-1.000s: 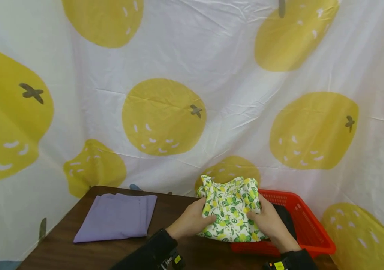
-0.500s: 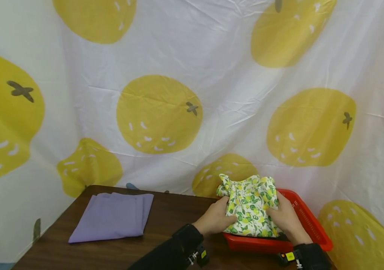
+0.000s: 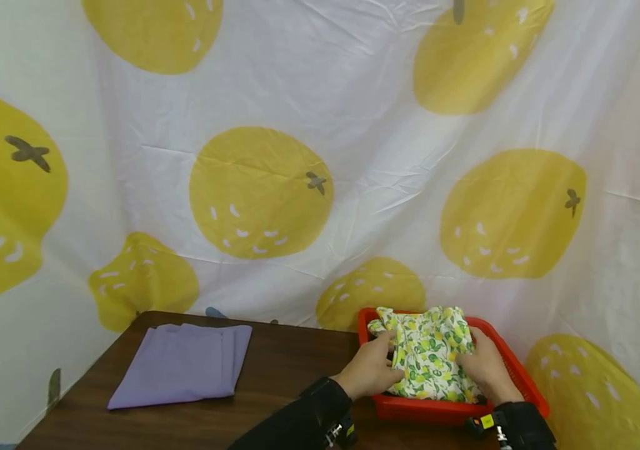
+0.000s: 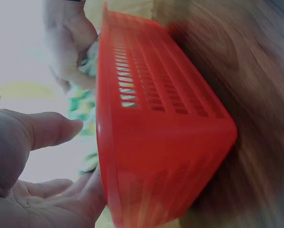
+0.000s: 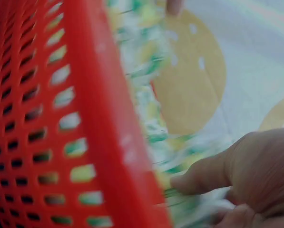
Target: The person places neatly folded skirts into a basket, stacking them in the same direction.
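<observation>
From my remote feed, nearest first: black sleeves reached in from the near side of the red basket. Left hand was at the basket's left rim, thumb and fingers spread apart at the cloth's edge, no pinch I could see. Right hand, inside the right rim, had the other edge pinched, thumb on top. Lemon-print cloth sat in the basket mouth, lying flattish, ruffled end toward the far rim. Something dark showed under it, too little to tell what.

My call: the step was setting this cloth down in the basket. Best done level, both edges settling together, fingers sliding out sideways so the fold didn't drag; snagging the rim looked like the main risk.

Left of the basket, well apart: purple cloth, folded, on the brown worktop. Behind the basket hung a lemon-patterned backdrop.
</observation>
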A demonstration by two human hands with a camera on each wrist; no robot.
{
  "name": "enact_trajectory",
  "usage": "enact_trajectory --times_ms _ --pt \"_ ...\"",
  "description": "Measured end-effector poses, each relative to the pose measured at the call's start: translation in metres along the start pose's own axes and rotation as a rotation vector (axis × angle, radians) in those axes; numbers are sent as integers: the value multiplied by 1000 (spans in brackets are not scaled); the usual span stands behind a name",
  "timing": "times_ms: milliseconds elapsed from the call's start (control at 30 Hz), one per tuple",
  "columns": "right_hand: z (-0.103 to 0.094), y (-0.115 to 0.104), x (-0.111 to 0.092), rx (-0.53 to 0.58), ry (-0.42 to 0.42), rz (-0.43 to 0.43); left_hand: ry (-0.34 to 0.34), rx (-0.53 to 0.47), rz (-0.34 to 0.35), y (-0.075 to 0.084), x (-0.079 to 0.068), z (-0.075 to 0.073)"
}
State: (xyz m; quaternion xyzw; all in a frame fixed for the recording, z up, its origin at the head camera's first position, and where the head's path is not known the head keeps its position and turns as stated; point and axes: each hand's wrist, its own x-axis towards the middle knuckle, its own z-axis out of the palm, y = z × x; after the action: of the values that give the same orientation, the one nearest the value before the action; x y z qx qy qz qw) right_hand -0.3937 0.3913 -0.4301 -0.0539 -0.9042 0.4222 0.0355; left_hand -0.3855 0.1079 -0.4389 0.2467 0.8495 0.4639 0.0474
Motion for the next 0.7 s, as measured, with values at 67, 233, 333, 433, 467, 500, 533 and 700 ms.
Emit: enact_trajectory --times_ms 67,233,333,433,467,500,533,700 --pt "0 4 2 -97 -2 27 13 5 40 -4 -4 -3" --pt "5 10 5 -250 -7 54 79 99 144 -17 -17 -18" --pt "12 7 2 -279 1 32 94 118 172 -24 -26 -29" --pt "20 0 -4 -292 16 -1 108 135 180 -35 -36 -42" --pt "23 -3 -6 -296 22 -17 113 139 181 -40 -40 -46" --pt "26 -6 -9 -296 27 -35 123 150 184 -45 -43 -51" --pt "29 -9 -11 -298 34 -55 136 169 188 -51 -46 -56" --pt "45 -21 -27 -319 82 -177 187 237 205 -83 -62 -78"
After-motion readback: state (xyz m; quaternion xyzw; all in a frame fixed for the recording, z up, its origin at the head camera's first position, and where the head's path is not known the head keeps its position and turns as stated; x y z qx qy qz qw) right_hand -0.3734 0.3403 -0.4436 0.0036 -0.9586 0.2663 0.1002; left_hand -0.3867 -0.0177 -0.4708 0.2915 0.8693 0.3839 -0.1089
